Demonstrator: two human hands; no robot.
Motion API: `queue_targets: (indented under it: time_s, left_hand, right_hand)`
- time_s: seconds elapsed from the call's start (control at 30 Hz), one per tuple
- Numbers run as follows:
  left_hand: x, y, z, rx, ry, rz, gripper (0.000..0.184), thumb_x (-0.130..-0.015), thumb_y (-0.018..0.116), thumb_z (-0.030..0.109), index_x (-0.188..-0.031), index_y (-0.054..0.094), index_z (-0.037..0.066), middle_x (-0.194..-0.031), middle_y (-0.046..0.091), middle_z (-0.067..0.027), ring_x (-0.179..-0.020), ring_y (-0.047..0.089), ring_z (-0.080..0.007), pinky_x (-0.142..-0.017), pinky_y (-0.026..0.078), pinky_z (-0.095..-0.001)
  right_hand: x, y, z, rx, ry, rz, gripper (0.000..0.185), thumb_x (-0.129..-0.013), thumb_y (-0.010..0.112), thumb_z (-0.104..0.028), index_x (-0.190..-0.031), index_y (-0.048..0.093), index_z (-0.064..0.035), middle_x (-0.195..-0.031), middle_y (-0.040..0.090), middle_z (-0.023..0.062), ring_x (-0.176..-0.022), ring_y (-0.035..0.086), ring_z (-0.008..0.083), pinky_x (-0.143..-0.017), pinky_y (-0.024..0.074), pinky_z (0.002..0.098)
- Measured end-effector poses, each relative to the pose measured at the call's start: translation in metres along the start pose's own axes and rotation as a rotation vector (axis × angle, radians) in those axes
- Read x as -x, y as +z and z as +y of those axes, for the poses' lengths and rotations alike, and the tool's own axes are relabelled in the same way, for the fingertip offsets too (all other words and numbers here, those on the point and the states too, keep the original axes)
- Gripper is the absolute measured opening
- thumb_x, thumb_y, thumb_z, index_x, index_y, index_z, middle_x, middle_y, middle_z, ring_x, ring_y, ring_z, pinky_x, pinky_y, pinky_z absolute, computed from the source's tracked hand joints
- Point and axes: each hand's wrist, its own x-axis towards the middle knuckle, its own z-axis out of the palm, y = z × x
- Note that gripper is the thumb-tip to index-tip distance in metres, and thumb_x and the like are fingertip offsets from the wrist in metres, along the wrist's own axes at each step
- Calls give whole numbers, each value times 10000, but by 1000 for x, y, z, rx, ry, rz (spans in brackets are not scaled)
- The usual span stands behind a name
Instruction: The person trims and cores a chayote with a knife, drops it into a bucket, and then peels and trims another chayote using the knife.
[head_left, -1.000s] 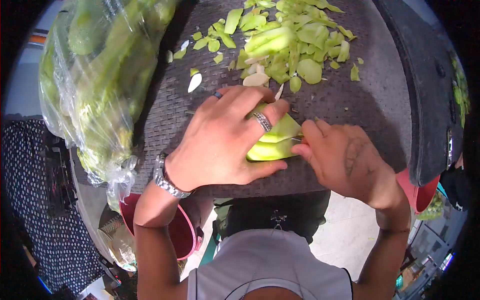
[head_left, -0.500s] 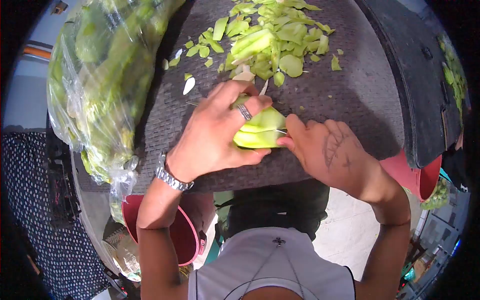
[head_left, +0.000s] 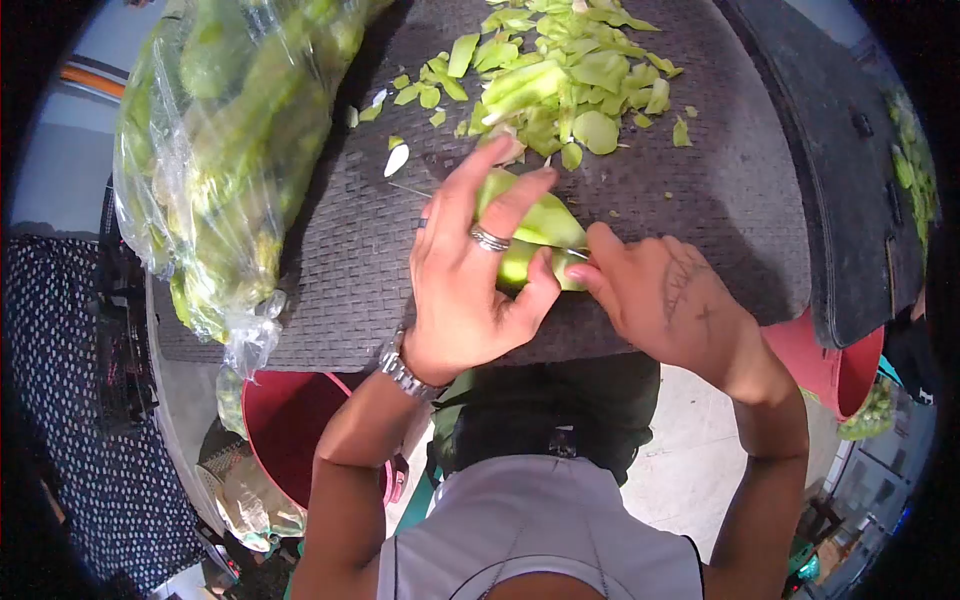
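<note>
A pale green peeled fruit [head_left: 540,218], its exact kind unclear, lies on the dark woven-textured tabletop near the front edge. My left hand [head_left: 470,250] steadies it, thumb at the near side and fingers spread over the top. A cut splits the piece, the upper part lifted slightly from the lower. Pinched in my right hand [head_left: 665,290] is a thin knife [head_left: 575,253]; its handle is hidden in the fist. The narrow tip pokes out beyond the left side of my left hand. Beyond my hands sits a pile of green slices [head_left: 590,85].
A clear plastic bag of green produce [head_left: 235,150] lies at the left. Red buckets stand below the table edge, one left [head_left: 290,425] and one right [head_left: 850,375]. A dark case or flap [head_left: 800,150] borders the right side. A white seed-like piece [head_left: 397,160] lies alone.
My left hand has shifted right and its fingers have loosened and spread. The cut in the green fruit has opened wider. My right hand has moved slightly right and stays on the knife.
</note>
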Motion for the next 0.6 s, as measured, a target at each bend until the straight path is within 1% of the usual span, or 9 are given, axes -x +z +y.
queue_targets:
  time_s: [0.1,0.2,0.3,0.33,0.37,0.43,0.5,0.6]
  left_hand:
    - [2,8,-4,-88,81,146,619,-772,717,144,-1375,626,42,-1466,537,-302,-1371,509,-470,-1165,385,-549]
    - [3,9,-6,-195,85,147,633,-785,662,205,-1396,604,50,-1480,533,-289,-1405,466,-495,-1180,352,-568]
    - [0,5,-3,-355,114,30,629,-803,600,266,-1400,615,69,-1500,540,-240,-1427,445,-485,-1196,311,-586]
    - [-1,3,-1,-434,107,-34,651,-820,581,301,-1435,609,93,-1512,549,-193,-1418,470,-459,-1201,295,-584]
    - [-2,3,0,-428,96,-48,665,-815,583,299,-1449,603,97,-1512,551,-190,-1415,478,-452,-1200,299,-588]
    - [-3,2,0,-415,64,-76,695,-807,589,294,-1476,593,106,-1511,556,-182,-1408,493,-440,-1198,307,-595]
    - [-2,2,1,-345,58,-93,714,-798,592,272,-1491,581,101,-1514,548,-194,-1398,503,-444,-1198,321,-603]
    - [-3,12,-1,-250,55,-96,763,-764,615,231,-1516,556,119,-1522,518,-223,-1384,494,-473,-1188,339,-629]
  right_hand:
    - [0,0,4,-82,-3,51,247,-1066,602,-364,-972,592,-136,-663,455,48,-570,569,219,-533,470,357]
    - [3,9,6,-163,110,-50,259,-1069,596,-359,-950,563,-131,-661,457,63,-560,577,242,-531,483,379]
    - [0,9,8,-378,193,-165,253,-1073,588,-353,-959,550,-130,-657,445,49,-553,568,222,-527,482,377]
    - [-1,5,7,-383,209,-199,247,-1069,597,-323,-979,542,-100,-679,508,107,-597,592,305,-555,482,435]
    - [-1,-3,2,-391,226,-236,244,-1064,606,-294,-999,533,-69,-702,571,164,-641,617,388,-583,482,493]
    - [2,-17,-11,-342,234,-244,240,-1062,608,-253,-1024,516,-35,-736,644,225,-694,644,479,-614,482,558]
    - [6,-27,-22,-223,219,-177,229,-1067,594,-233,-1033,500,-26,-759,662,231,-714,650,495,-618,482,573]
    - [10,-34,-16,-482,386,-332,269,-1093,543,-313,-1030,503,-54,-669,650,224,-666,680,457,-609,521,553]
